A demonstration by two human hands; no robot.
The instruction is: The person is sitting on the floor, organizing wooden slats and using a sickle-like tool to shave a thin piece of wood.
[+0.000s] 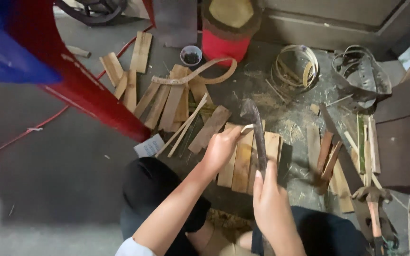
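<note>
My left hand [220, 149] pinches a thin pale bamboo sliver [246, 127] at its upper end. My right hand [272, 204] grips the handle of a dark heavy knife [255, 122], its curved blade pointing away from me and lying against the sliver. Under both hands, flat bamboo slats [242, 163] lie side by side on the grey concrete floor [62, 180]. My knees in dark trousers show at the bottom of the view.
More bamboo slats [169, 102] and a curved strip [200, 73] lie to the left. A red plastic stool leg [91, 95] crosses the left. Coiled bamboo strips [294, 68], a small dark cup [191, 55], a red basket [224, 45] and a hand saw [352, 175] lie around.
</note>
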